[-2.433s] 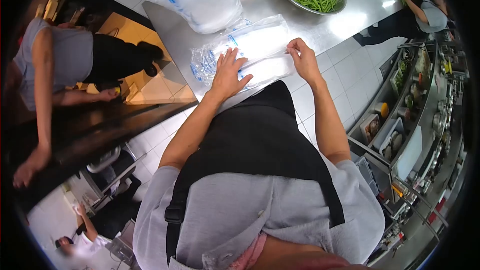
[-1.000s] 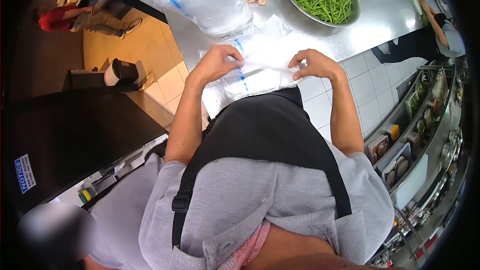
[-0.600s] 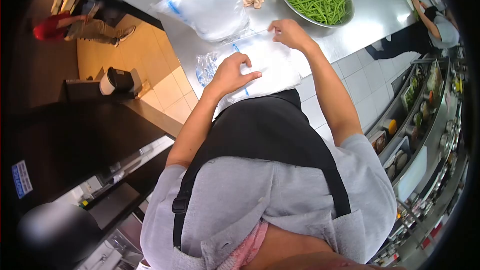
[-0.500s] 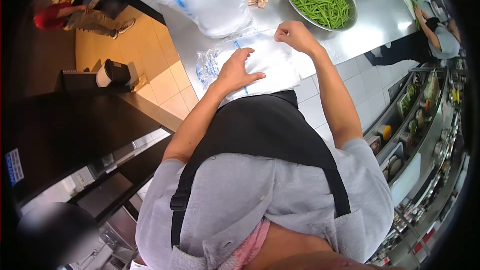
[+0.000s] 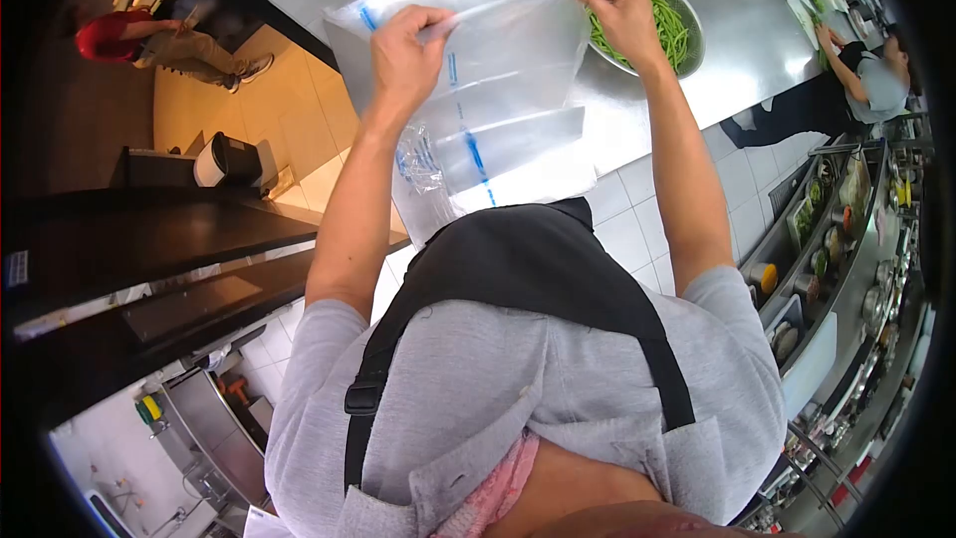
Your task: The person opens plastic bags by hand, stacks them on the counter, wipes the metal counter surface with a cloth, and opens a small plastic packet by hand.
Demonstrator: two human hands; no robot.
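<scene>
From my remote screen I see a wearer's black apron (image 5: 538, 264), two black straps (image 5: 669, 374) above it, a rectangular buckle (image 5: 362, 400) on the left one. Behind the apron: a grey short-sleeved shirt (image 5: 468, 369); above it, pink cloth (image 5: 503, 498) at the open collar.

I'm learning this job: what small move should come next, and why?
Perhaps lower the clear plastic sheet onto the plastic layers: the left hand and right hand pinch its raised edge near opposite ends, and the layers lie between it and the apron.
</scene>
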